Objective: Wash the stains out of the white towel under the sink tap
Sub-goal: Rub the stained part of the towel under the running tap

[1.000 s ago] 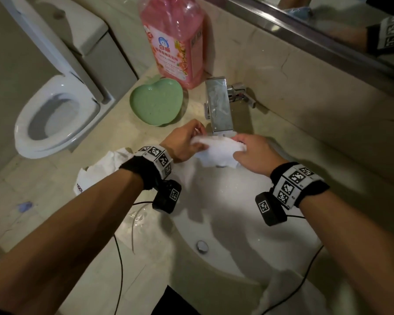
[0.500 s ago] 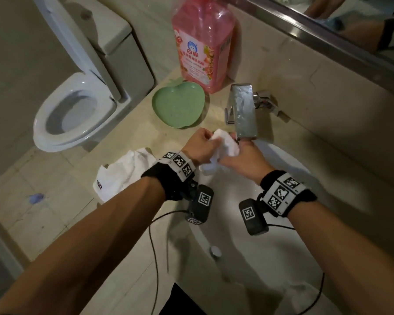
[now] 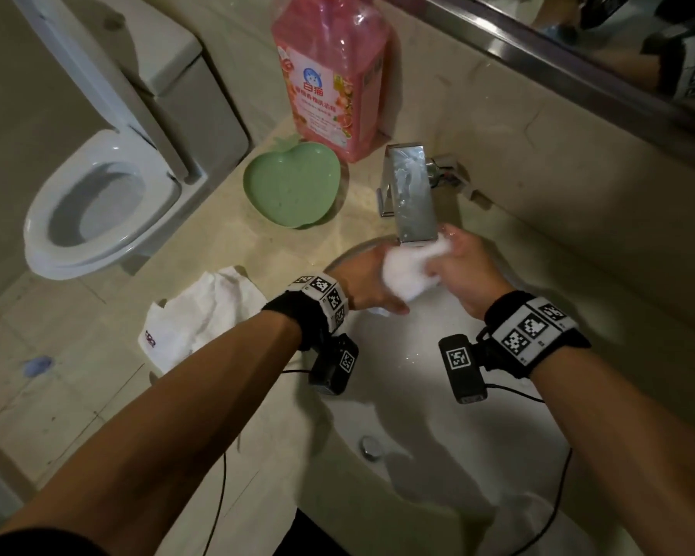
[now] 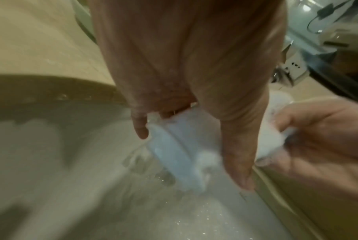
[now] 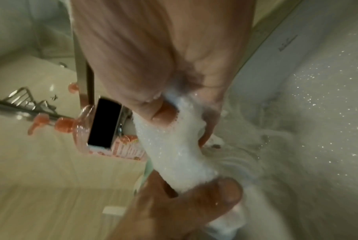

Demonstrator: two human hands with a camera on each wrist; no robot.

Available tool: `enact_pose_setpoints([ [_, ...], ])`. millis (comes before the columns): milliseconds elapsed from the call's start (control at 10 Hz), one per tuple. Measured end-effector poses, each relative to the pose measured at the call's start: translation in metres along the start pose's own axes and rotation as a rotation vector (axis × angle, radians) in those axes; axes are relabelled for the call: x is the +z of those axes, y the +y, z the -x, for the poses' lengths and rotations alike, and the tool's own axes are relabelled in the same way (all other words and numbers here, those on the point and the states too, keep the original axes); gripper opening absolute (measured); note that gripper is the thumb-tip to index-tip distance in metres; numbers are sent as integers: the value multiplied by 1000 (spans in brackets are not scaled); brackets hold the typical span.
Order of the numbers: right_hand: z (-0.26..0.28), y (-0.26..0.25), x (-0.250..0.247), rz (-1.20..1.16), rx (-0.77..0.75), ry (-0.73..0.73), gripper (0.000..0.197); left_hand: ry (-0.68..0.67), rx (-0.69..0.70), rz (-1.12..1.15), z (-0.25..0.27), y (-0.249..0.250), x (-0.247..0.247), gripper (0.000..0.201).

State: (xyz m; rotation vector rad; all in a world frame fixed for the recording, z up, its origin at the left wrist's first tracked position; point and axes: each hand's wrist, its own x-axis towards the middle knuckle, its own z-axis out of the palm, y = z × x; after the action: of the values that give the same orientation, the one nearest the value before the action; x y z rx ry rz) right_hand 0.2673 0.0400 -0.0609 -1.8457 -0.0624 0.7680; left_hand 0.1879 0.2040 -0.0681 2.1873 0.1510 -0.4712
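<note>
A wet white towel (image 3: 408,272) is bunched between both hands directly beneath the square chrome tap spout (image 3: 414,202), over the back of the white sink basin (image 3: 418,395). My left hand (image 3: 368,280) grips the towel's left end, with fingers curled round it in the left wrist view (image 4: 174,146). My right hand (image 3: 464,270) pinches the right end. In the right wrist view the towel (image 5: 174,146) stretches from the right hand's fingers down to the left hand's thumb (image 5: 221,193). Droplets speckle the basin wall.
A second white cloth (image 3: 201,315) lies crumpled on the counter left of the basin. A green apple-shaped dish (image 3: 293,186) and a pink bottle (image 3: 332,74) stand behind it. A toilet (image 3: 97,202) is at the left, the drain (image 3: 371,447) low in the basin.
The hands first squeezed the spread towel into a bunch. They then shifted right with it, from beside the spout to directly under its mouth.
</note>
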Motion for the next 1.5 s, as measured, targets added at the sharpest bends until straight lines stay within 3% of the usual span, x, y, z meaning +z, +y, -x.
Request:
enact_pose_setpoints([
  [100, 2, 2, -14, -135, -6, -54, 45, 36, 93, 149, -8, 2, 4, 49],
  [200, 3, 3, -25, -88, 57, -170, 31, 88, 75, -90, -16, 12, 2, 38],
  [300, 0, 4, -27, -26, 177, -241, 47, 46, -73, -299, -20, 22, -1, 43],
  [400, -3, 0, -21, 187, 181, -253, 70, 66, -27, -424, -21, 31, -4, 36],
  [500, -5, -3, -10, 455, 57, -293, 45, 77, -106, -419, -22, 40, -3, 15],
  [600, -12, -1, 1, 842, -93, -283, 45, 109, -280, -356, -26, 36, 0, 17],
  [700, -15, 2, 5, 1060, -317, -199, 29, 117, -293, -350, -29, 26, 8, 34],
  [800, -18, 8, 5, 1126, -489, -226, 15, 70, -302, -404, -39, 15, 15, 36],
  [1000, -27, 18, -4, 1193, -457, -211, 15, -39, -194, -397, -50, 30, 15, 44],
  [1100, -30, 21, -10, 1134, -411, -175, 25, -77, -164, -456, -50, 27, 16, 43],
  [1200, -31, 16, -19, 857, -271, -246, 30, -167, -146, -380, -48, 27, 6, 50],
  [1300, -27, 9, -29, 505, -123, -309, 64, -111, -168, -288, -36, 17, -6, 69],
  [1400, -21, 3, -28, 311, -73, -307, 59, -18, -253, -130, -23, 2, -7, 77],
  [1500, -15, 1, -17, 180, -57, -257, 38, 8, -201, -155, -8, -2, -5, 74],
])
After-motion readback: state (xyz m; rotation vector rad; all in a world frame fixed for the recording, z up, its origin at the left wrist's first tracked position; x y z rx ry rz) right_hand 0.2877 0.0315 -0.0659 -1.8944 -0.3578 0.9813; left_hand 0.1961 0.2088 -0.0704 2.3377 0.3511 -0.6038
